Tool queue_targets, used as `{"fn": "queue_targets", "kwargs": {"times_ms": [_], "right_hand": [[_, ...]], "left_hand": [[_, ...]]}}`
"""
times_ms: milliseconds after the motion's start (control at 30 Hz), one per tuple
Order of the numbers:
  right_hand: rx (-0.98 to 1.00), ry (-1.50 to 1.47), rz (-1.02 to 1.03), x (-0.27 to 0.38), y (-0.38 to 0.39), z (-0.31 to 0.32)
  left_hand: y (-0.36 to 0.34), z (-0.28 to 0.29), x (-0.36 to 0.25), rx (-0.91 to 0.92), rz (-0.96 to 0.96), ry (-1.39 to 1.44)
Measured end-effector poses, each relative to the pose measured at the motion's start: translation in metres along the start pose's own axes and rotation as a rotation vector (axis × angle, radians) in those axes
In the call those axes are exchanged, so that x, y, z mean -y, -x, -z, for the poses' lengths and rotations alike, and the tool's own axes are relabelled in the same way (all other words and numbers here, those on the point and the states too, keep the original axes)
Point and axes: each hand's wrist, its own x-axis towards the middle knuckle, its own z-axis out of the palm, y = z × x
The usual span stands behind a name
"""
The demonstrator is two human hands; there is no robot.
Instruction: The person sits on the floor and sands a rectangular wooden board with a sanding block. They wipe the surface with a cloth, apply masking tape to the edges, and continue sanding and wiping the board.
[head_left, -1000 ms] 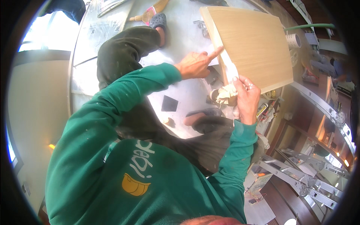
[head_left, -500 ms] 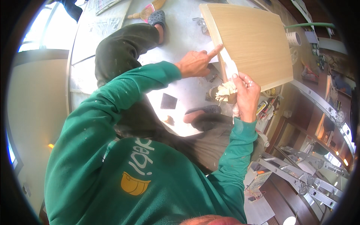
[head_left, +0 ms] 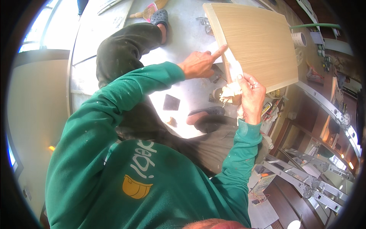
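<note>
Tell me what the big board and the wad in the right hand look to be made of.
The board looks like wood-grain laminate or veneer over a core: pale oak-coloured face with fine straight grain, matte, and a lighter edge band. Solid wood cannot be ruled out. The wad in the right hand looks like soft cloth or paper, off-white and crumpled into folds. The left hand points its forefinger at the board's edge.

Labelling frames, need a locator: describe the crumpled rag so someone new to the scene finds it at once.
Start at the big light wood-grain panel standing on the pale floor at upper right. Follow its near edge down to the right hand gripping it. The rag is the crumpled off-white wad bunched just left of that hand: soft and wrinkled, unlike the flat dark square on the floor nearby.
</note>
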Motion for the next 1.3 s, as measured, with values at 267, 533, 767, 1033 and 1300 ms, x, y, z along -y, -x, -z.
{"fn": "queue_targets", "kwargs": {"times_ms": [267,533,767,1033,1300], "right_hand": [[-0.017,0.001,0.008,0.008,0.004,-0.002],[0.008,-0.018,-0.017,0.004,0.002,0.0],[-0.012,0.012,-0.002,0.005,-0.001,-0.001],[0.016,0.026,-0.045,0.003,-0.004,0.006],[0.061,0.097,-0.137,0.009,-0.013,0.019]], "left_hand": [[0.001,0.003,-0.003,0.0,0.001,0.021],[0.001,0.005,-0.004,0.019,0.043,-0.009],[-0.018,0.038,0.034,-0.154,0.119,-0.164],[-0.012,0.023,0.025,-0.105,-0.096,-0.17],[-0.015,0.013,0.024,-0.108,-0.079,-0.154]]}}
